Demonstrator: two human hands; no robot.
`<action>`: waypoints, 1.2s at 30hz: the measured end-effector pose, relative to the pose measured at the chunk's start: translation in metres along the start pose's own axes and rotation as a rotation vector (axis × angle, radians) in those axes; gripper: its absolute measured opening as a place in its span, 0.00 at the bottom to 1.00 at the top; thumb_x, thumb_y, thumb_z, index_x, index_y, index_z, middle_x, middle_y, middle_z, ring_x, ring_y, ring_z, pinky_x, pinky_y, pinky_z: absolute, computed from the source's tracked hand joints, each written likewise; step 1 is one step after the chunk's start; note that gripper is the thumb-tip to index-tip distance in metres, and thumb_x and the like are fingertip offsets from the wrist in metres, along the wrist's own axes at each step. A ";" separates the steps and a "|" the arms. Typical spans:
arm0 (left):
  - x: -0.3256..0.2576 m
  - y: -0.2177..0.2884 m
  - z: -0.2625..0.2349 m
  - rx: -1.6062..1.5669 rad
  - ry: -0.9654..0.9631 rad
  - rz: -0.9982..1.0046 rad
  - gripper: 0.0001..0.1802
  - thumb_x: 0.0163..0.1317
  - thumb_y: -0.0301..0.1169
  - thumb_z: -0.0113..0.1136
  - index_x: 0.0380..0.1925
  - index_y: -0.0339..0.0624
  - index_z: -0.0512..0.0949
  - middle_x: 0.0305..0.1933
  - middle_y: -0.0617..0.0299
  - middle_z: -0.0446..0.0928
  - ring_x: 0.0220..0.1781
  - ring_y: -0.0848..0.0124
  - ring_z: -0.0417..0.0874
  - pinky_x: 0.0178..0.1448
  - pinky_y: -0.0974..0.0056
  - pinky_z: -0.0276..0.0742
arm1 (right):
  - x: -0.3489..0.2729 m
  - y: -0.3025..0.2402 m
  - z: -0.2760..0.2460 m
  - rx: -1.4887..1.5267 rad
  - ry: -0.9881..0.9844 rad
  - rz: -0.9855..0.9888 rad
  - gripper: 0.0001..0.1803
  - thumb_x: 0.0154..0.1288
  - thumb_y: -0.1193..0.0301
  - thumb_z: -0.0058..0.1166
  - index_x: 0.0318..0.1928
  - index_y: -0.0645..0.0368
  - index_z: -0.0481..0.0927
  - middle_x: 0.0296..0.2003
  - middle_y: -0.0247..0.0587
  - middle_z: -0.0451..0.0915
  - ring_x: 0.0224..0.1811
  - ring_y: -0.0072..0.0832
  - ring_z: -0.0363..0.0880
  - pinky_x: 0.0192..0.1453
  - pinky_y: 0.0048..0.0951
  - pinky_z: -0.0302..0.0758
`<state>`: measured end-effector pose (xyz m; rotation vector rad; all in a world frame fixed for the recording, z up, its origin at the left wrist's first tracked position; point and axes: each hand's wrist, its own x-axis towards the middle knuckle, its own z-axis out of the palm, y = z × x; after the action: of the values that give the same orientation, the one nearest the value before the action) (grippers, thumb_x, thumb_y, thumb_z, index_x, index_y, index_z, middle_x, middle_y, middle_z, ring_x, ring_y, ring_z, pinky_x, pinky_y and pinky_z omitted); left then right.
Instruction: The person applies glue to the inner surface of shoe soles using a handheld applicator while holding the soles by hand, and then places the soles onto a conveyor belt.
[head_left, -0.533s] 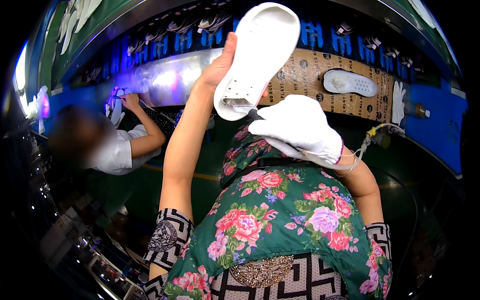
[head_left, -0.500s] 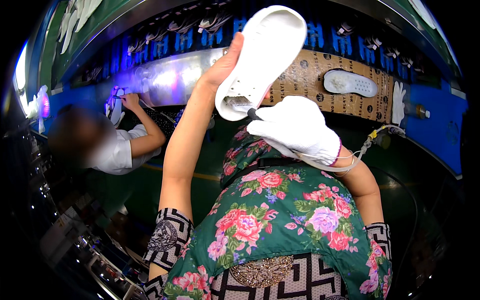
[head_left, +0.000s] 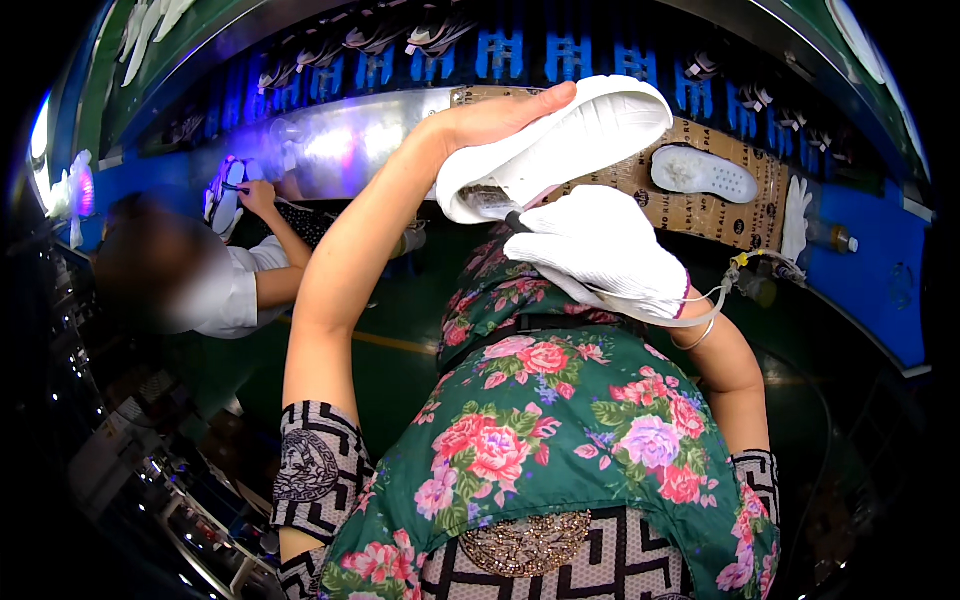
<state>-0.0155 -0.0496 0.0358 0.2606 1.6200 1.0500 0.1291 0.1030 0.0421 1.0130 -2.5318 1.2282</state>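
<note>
- Head view looks down on a person in a green floral apron (head_left: pixel 560 440) working in front of a curved conveyor (head_left: pixel 600 60) with blue fittings.
- Left hand (head_left: pixel 490 120), bare, has its grip closed on a white shoe sole (head_left: pixel 560 145): the fingers lie along the sole's upper edge and the palm cups its near end, holding it up, tilted, with the toe end pointing away to the right.
- Right hand (head_left: pixel 600 250), in a white glove, sits just below and to the right of that grip, closed around a small brush (head_left: pixel 490 205) whose dark handle shows at the knuckles.
- Brush head touches the lower end of the sole, right under the left hand's palm.
- A thin pale cord (head_left: pixel 715 295) loops from the gloved wrist off to the right, toward a small bottle-like fitting (head_left: pixel 760 285).
- Beyond the held sole, up and to its right, a second white sole (head_left: pixel 705 172) lies flat on a brown cardboard sheet (head_left: pixel 755 200).
- A white glove (head_left: pixel 797 215) hangs at the right end of that sheet.
- Far off to the left of both hands, another person in a white shirt (head_left: pixel 225 290) holds a shoe part (head_left: pixel 225 195) with a raised hand under purple light.
</note>
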 end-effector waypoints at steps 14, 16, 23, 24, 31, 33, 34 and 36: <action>0.019 0.000 -0.018 0.469 0.025 0.067 0.53 0.59 0.77 0.32 0.68 0.44 0.67 0.71 0.46 0.64 0.72 0.53 0.65 0.73 0.56 0.60 | 0.010 0.003 -0.004 0.112 0.038 0.132 0.12 0.53 0.73 0.66 0.41 0.49 0.85 0.34 0.36 0.84 0.36 0.36 0.84 0.43 0.32 0.79; 0.014 0.004 -0.020 0.408 0.083 -0.022 0.52 0.58 0.77 0.36 0.61 0.42 0.76 0.63 0.47 0.74 0.63 0.55 0.76 0.65 0.56 0.70 | 0.010 -0.001 0.002 0.001 -0.023 0.048 0.13 0.53 0.72 0.65 0.41 0.49 0.84 0.35 0.37 0.83 0.36 0.37 0.83 0.40 0.34 0.79; 0.007 -0.015 -0.016 -0.298 0.173 0.108 0.42 0.65 0.68 0.43 0.59 0.43 0.77 0.55 0.55 0.79 0.50 0.68 0.82 0.50 0.62 0.79 | 0.013 -0.020 -0.013 0.548 0.291 0.578 0.09 0.58 0.74 0.66 0.40 0.60 0.87 0.32 0.36 0.84 0.32 0.20 0.81 0.38 0.22 0.77; 0.009 -0.022 -0.016 -0.497 0.117 0.150 0.40 0.67 0.66 0.40 0.62 0.45 0.74 0.55 0.56 0.79 0.48 0.70 0.82 0.50 0.64 0.81 | 0.009 -0.017 -0.016 0.625 0.376 0.643 0.09 0.59 0.76 0.65 0.41 0.61 0.86 0.34 0.35 0.84 0.32 0.19 0.80 0.38 0.21 0.77; 0.033 -0.082 0.020 -1.076 -0.237 0.631 0.39 0.72 0.60 0.35 0.64 0.36 0.66 0.53 0.47 0.78 0.45 0.56 0.86 0.42 0.54 0.88 | 0.010 0.014 -0.022 0.450 0.604 0.545 0.09 0.60 0.79 0.63 0.42 0.64 0.86 0.35 0.35 0.84 0.35 0.18 0.81 0.38 0.18 0.76; 0.027 -0.069 0.042 -0.939 0.127 0.531 0.28 0.76 0.46 0.33 0.61 0.32 0.66 0.56 0.45 0.76 0.57 0.60 0.80 0.55 0.53 0.83 | 0.013 0.025 -0.023 0.303 0.581 0.446 0.08 0.58 0.78 0.65 0.40 0.63 0.86 0.35 0.35 0.85 0.35 0.19 0.81 0.40 0.20 0.77; 0.033 -0.074 0.050 -1.044 0.248 0.540 0.24 0.76 0.36 0.34 0.61 0.29 0.65 0.57 0.47 0.76 0.58 0.61 0.79 0.61 0.51 0.79 | 0.013 0.026 -0.024 0.291 0.547 0.428 0.09 0.57 0.77 0.66 0.40 0.63 0.86 0.34 0.36 0.85 0.35 0.20 0.81 0.40 0.21 0.77; 0.027 -0.075 0.055 -1.087 0.223 0.535 0.23 0.76 0.36 0.37 0.63 0.32 0.65 0.61 0.47 0.72 0.61 0.61 0.76 0.68 0.51 0.72 | 0.010 0.033 -0.029 0.272 0.468 0.396 0.11 0.53 0.74 0.69 0.39 0.61 0.87 0.33 0.38 0.85 0.34 0.21 0.82 0.39 0.22 0.77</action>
<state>0.0491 -0.0481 -0.0360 -0.1834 0.9539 2.2670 0.0961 0.1336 0.0439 0.2046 -2.2843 1.7087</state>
